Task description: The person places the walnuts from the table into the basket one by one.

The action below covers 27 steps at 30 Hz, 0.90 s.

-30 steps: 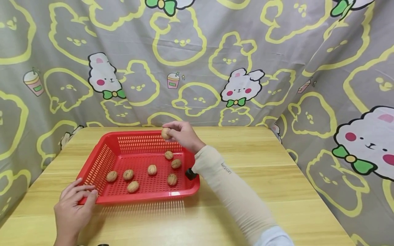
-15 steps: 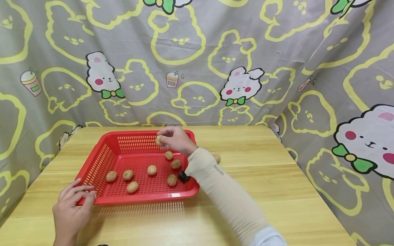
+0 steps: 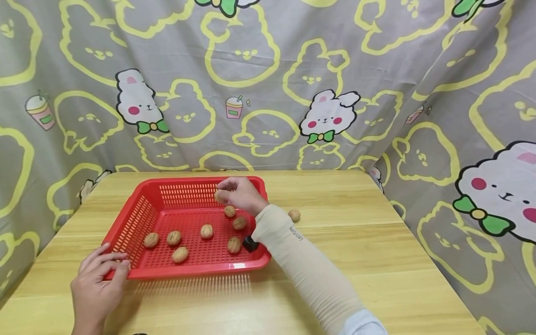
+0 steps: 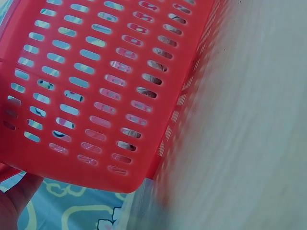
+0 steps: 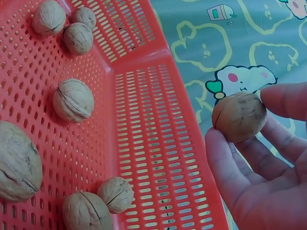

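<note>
My right hand [image 3: 244,194] pinches a walnut [image 5: 239,117] between thumb and fingertips. It is over the back right part of a red plastic basket [image 3: 197,269], inside the far rim in the head view. My left hand [image 3: 99,284] grips the basket's front left corner, fingers over the rim; in the left wrist view only a bit of this hand shows below the perforated wall [image 4: 91,100]. Several walnuts lie spread on the basket floor, among them one walnut [image 3: 207,231] near the middle and another walnut [image 3: 180,254] close to the front.
One loose walnut [image 3: 294,215] lies on the wooden table [image 3: 335,195], right of the basket and just beyond the right sleeve [image 3: 310,260]. A patterned cloth curtain [image 3: 268,83] hangs behind the table and along its sides. A dark object peeks in at the bottom edge.
My right hand has moved slightly left and down with the walnut, from the far rim to inside the basket. The loose walnut has come out from behind the forearm. My left hand stays put.
</note>
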Available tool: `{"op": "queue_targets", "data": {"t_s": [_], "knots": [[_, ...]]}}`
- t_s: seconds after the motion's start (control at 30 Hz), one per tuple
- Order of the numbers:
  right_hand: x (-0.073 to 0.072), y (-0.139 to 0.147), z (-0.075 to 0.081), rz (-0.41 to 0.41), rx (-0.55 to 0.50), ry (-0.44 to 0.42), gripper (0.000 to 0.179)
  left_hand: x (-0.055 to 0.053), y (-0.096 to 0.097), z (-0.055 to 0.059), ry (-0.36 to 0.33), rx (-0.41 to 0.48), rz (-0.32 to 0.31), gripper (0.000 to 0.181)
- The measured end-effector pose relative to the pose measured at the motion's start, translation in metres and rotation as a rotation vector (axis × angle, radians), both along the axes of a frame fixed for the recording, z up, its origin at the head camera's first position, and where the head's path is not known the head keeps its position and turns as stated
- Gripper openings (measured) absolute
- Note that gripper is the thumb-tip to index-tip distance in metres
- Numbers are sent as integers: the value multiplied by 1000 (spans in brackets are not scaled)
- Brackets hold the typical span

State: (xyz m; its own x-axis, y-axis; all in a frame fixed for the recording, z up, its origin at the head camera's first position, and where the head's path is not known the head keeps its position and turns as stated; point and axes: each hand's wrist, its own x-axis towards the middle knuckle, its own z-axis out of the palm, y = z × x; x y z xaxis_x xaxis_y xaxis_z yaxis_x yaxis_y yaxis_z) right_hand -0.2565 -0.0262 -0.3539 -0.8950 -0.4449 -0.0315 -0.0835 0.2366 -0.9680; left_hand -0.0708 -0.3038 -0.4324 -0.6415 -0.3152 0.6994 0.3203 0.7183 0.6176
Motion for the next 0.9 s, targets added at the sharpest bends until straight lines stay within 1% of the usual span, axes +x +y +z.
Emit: {"op": "queue_targets", "data": {"t_s": [0.07,0.2,0.37,0.43,0.6,0.77,0.9], "knots": [[0,0,0,-11,16,10,21,0,0,0,-7,3,8,19],[0,2,0,-17,-3,12,21,0,0,-1,-16,6,17,19],[0,4,0,-26,-17,9,25,0,0,-1,-11,-2,7,19],[-1,5,0,-30,-25,10,23,-1,0,-2,-9,-1,7,19],[-2,9,4,-40,-48,28,17,-2,-1,-4,-16,5,16,19],[-1,16,10,-42,-51,59,19,-1,-1,-3,-34,20,30,17],[-3,22,16,-47,-80,76,19,-1,1,-1,-17,12,17,17]]}}
